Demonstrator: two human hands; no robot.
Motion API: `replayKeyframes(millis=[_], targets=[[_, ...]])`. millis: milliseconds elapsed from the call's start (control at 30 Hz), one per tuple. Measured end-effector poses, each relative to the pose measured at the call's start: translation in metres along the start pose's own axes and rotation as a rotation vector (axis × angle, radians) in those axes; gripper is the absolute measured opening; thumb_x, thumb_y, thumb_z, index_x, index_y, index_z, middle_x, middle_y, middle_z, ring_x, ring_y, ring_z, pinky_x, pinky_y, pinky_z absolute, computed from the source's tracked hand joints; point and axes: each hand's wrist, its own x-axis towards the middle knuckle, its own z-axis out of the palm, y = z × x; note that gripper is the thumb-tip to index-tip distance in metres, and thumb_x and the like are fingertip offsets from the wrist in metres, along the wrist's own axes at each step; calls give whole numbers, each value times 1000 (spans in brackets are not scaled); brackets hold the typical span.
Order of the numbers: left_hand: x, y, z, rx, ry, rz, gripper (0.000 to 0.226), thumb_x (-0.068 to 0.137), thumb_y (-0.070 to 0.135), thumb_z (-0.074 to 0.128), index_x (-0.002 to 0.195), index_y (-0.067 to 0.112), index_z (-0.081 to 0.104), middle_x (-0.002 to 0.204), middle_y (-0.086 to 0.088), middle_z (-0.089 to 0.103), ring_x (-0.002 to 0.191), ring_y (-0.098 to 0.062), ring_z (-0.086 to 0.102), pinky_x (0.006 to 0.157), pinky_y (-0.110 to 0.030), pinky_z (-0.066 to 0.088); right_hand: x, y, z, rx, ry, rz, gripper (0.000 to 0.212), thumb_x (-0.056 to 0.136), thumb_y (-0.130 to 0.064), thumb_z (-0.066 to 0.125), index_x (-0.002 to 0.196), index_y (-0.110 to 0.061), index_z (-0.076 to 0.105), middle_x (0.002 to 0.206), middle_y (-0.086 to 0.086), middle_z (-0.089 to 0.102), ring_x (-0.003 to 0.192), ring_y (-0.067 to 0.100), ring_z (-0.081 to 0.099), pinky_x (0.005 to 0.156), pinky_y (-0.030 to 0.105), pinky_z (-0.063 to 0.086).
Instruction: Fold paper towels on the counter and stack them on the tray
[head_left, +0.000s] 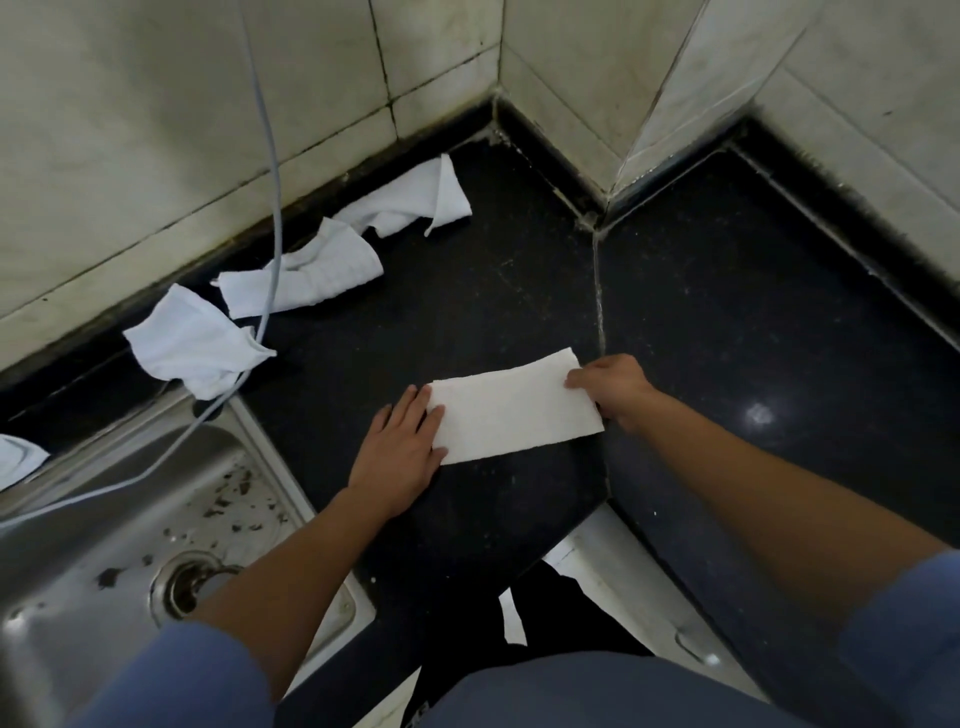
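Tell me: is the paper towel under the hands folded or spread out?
Folded, apparently: the paper towel lies as a narrow flat strip; left hand presses one end, right hand pinches the other.

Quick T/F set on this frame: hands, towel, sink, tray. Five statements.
1. The left hand, fingers straight, touches the left end of the folded paper towel. True.
2. The right hand is clear of that towel. False: it pinches the right end.
3. The sink is on the person's right. False: it is on the left.
4. Crumpled towels lie along the wall. True.
5. A tray holds stacked towels. False: no tray is in view.
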Motion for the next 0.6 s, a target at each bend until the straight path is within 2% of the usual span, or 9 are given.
replayKeyframes(millis=[100,167,267,367,433,533,600], targets=[[-17,-9,-3,-76,82,-51,49,95,37,48,138,15,45,152,-10,31,144,-27,22,113,-43,26,-16,-16,14,-57,-15,-133,19,80,-16,71,70,-15,55,85,4,60,79,19,58,60,31,47],[-28,-16,-4,-91,94,-91,43,94,35,50,133,16,51,148,-10,38,141,-27,28,109,-42,31,-25,-26,38,-85,-47,-212,18,79,-14,71,73,-14,55,85,7,62,78,21,62,60,34,54],[-43,-24,-5,-125,88,-152,40,95,36,49,131,19,52,144,-6,40,136,-23,34,106,-37,33,-30,-33,82,-215,-119,-261,17,78,-14,73,81,-17,57,86,8,65,72,22,66,62,37,59],[-58,-30,-4,-161,114,-199,37,95,35,49,127,18,54,139,-5,44,129,-22,41,102,-35,36,-27,-33,120,-353,-163,-261,19,76,-18,71,88,-16,57,89,10,68,80,26,68,75,44,58],[-66,-33,-2,-167,114,-222,36,95,34,48,126,18,55,137,-4,46,126,-22,42,101,-34,36,-24,-31,137,-412,-161,-267,22,75,-21,69,91,-13,56,91,11,69,84,29,68,79,43,57],[-75,-38,2,-183,113,-244,35,95,33,50,125,17,56,134,-5,48,122,-23,45,98,-35,38,-20,-29,153,-503,-162,-286,23,74,-26,68,75,-15,47,84,10,67,86,31,68,73,34,53],[-76,-38,4,-184,104,-253,35,95,33,50,125,17,56,132,-5,48,119,-23,47,96,-35,40,-20,-27,156,-497,-183,-275,29,73,-31,72,74,-17,47,81,9,65,84,31,68,73,36,55]])
